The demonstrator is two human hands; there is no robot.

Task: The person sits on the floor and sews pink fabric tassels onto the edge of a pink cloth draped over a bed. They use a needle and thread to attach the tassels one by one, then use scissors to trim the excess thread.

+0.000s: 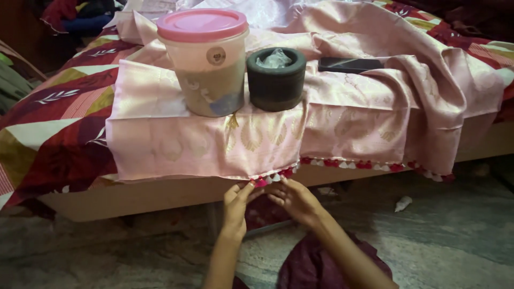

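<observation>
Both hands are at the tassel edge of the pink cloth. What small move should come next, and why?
Probably shift both hands a little to the person's left. The left hand and right hand pinch the hem of the pink cloth at the last red tassel. The tassel row runs to the right; the hem to the left looks bare.

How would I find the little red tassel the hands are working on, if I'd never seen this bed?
Start at the pink cloth draped over the bed, and follow its bottom edge, trimmed with red and white tassels. The red tassel hangs below the pink-lidded tub. It alone is pinched between the left hand and right hand.
</observation>
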